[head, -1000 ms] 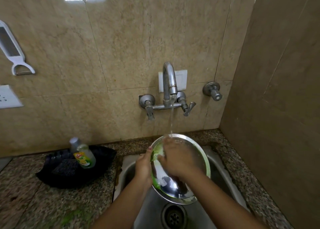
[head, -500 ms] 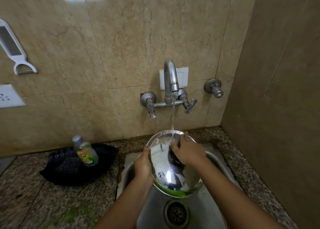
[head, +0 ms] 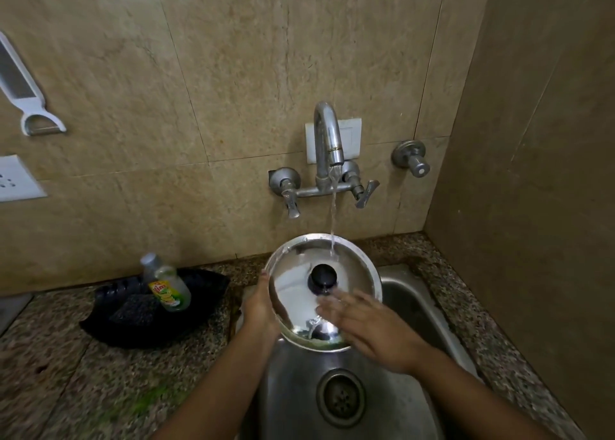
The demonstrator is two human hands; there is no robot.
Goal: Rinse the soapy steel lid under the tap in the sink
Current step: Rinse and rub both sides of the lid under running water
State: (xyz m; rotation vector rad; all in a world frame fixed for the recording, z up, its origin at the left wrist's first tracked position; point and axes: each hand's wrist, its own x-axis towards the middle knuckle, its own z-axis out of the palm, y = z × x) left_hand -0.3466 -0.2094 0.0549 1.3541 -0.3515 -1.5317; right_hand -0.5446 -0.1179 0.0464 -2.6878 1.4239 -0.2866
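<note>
A round steel lid (head: 293,283) with a black knob (head: 322,275) is held tilted over the steel sink (head: 409,310), its knob side facing me. Water runs from the wall tap (head: 327,136) onto the lid's upper part, just above the knob. My left hand (head: 261,310) grips the lid by its left rim. My right hand (head: 369,330) lies flat, fingers spread, on the lid's lower right face below the knob. A trace of green soap shows at the lid's bottom rim.
A dish-soap bottle (head: 166,285) stands on a black tray (head: 133,320) on the speckled counter left of the sink. The sink drain (head: 341,398) sits below the lid. A second valve (head: 412,160) is on the wall at right; a white peeler (head: 23,90) hangs far left.
The lid has been turned round from its hollow underside to its knob side. My right hand has slid from the upper rim down to the lower right face. The green soap has mostly washed away.
</note>
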